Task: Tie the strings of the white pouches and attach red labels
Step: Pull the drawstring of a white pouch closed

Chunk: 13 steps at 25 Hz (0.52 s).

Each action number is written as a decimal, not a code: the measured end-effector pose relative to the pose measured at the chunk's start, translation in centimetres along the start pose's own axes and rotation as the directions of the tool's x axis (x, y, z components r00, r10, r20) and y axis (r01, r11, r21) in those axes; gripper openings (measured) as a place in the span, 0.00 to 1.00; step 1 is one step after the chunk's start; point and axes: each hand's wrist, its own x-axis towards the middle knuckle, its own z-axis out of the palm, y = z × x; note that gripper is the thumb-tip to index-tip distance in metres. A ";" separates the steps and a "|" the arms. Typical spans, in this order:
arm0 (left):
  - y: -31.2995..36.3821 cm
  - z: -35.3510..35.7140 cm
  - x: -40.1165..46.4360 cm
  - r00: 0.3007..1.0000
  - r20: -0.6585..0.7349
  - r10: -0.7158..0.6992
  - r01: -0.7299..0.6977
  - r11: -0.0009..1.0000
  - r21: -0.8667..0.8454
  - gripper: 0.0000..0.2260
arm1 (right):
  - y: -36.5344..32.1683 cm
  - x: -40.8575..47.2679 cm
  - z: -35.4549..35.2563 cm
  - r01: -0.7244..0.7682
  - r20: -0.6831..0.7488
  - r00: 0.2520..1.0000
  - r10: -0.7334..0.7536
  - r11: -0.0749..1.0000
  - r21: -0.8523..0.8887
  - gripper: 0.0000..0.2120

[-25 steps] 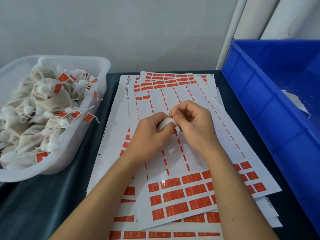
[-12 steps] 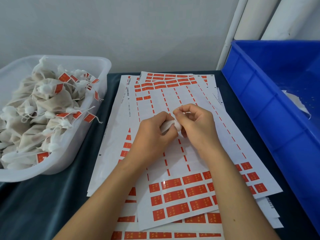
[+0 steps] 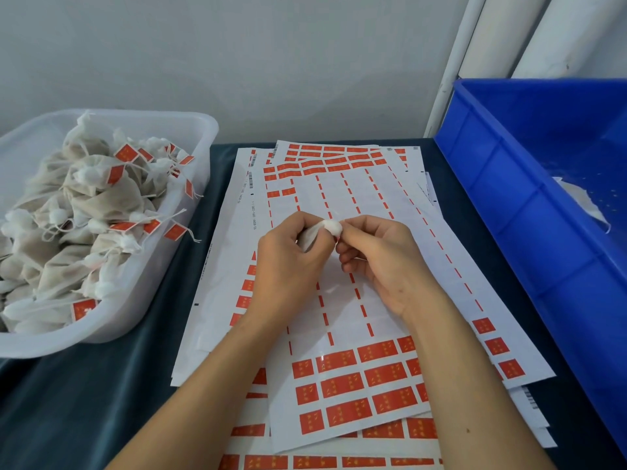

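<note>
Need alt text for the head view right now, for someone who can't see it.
Both hands work one white pouch above sheets of red labels: the left hand grips its body, the right hand pinches at its bunched top. A clear tub of labelled pouches sits left, a blue crate right.

wall: plain pale grey wall (image 3: 237, 56) behind the table, evenly lit
pipes: white upright pipes (image 3: 529, 32) in the right corner
table: covered with a dark teal cloth (image 3: 84, 401)
light: soft, with only faint shadows
</note>
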 end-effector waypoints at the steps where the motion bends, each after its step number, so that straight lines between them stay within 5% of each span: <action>1: 0.0 0.0 0.0 1.000 -0.001 -0.006 0.006 1.000 -0.015 0.04 | 0.0 0.0 0.0 -0.002 -0.001 1.000 0.002 1.000 -0.011 0.06; 8: 0.1 -0.4 0.3 0.994 0.058 -0.096 0.103 0.986 -0.131 0.04 | -0.3 -0.1 0.1 -0.068 0.004 0.998 0.068 0.998 -0.002 0.05; 11: 0.1 -0.4 0.5 0.986 0.059 -0.154 0.158 0.984 -0.085 0.06 | -0.3 -0.3 0.3 0.168 -0.170 0.961 -0.218 0.949 -0.267 0.04; 13: 0.0 -0.4 0.5 0.987 0.072 -0.147 0.153 0.984 -0.090 0.06 | -0.5 -0.6 0.6 0.357 -0.070 0.905 -0.419 0.839 -0.410 0.04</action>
